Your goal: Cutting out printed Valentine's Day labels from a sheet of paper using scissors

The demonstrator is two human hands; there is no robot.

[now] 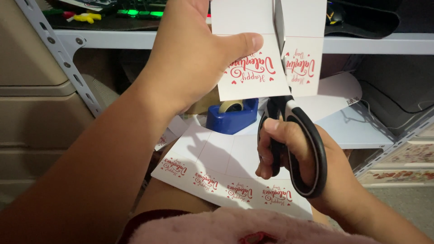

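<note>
Pink fabric (pixel 235 228) lowest; left hand (pixel 190 54) pinches card (pixel 253 68), top cropped; right hand (pixel 294 158) grips scissors (pixel 289 117)

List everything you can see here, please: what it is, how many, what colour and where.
Paper strip: one, white with red script, held up at top centre, partly cut.
Scissors: one pair, black and white handles, blades running up through the strip.
Printed sheet: one, white with a row of red script labels, lying on the lap.
Tape dispenser: one, blue, holding a tape roll, on the low shelf behind the sheet.
Metal shelving: one unit, pale grey, across the back.
Loose paper: one, white, curled on the right of the shelf.
Fluffy fabric: one, pink, bottom edge.
Left hand: pinching the strip, thumb on its front.
Right hand: fingers through the scissor handles.
</note>
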